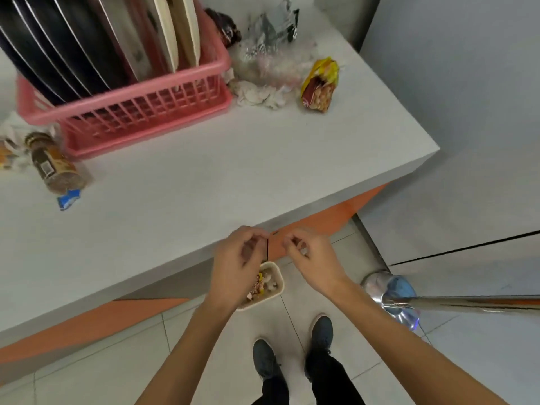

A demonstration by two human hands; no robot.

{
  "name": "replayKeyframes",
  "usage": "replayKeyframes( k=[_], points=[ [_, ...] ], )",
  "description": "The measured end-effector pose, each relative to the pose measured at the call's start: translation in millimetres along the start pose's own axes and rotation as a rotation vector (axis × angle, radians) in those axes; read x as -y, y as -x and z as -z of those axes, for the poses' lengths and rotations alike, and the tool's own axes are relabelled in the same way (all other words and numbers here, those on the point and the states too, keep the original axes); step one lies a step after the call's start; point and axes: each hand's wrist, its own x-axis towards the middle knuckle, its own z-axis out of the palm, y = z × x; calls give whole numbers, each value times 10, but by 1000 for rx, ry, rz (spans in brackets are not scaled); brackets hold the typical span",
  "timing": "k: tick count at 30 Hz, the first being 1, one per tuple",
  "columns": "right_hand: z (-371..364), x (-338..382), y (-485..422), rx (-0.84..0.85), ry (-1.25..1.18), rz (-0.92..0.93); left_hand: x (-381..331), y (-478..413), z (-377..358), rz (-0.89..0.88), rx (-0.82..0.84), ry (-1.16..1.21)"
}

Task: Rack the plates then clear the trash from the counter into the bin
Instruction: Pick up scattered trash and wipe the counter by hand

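Black and cream plates [96, 39] stand upright in the pink rack [146, 112] at the back left of the white counter [204, 176]. A small beige bin [277, 283] with wrappers in it sits on the floor below the counter's front edge. My left hand [238, 264] hovers over the bin with its fingers curled and nothing visible in them. My right hand [312, 255] is beside it, fingers loosely curled, also empty as far as I can see. Trash lies on the counter: a yellow snack bag [320, 86], crumpled tissues [257, 95], foil and clear plastic wrappers [274, 39].
A brown bottle [54, 165] lies on its side at the counter's left, with a blue wrapper [68, 199] beside it and crumpled paper [11, 141] behind. A shiny metal pole and its base [388, 290] stand on the tiled floor at the right. My shoes [292, 355] are below.
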Motion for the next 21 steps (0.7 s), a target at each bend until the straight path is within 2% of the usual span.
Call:
replayKeyframes(
  k=[3, 6, 9, 12, 14, 16, 19, 21],
  points=[
    [415, 30, -243, -73, 37, 64, -204, -441, -85, -80, 13, -146],
    [847, -69, -525, -87, 98, 42, -311, -903, -276, -102, 130, -388],
    [1244, -236, -834, -32, 282, -1, -444, -1246, -532, -20, 195, -588],
    [1526, -381, -1079, 103, 503, -73, -522, -1480, -787, 99, 272, -809],
    [1687, -462, -1238, 190, 623, -90, -562, -1565, -923, 168, 308, -875],
    [1844, -469, -1427, 208, 664, -65, -598, -1606, -998, 198, 312, -916],
    [2031, -372, -1766, 161, 565, -35, -616, -1633, -1024, 192, 279, -975],
    [2070, -289, -1987, 84, 563, 82, -630, -1647, -1027, 201, 263, -968]
  ],
)
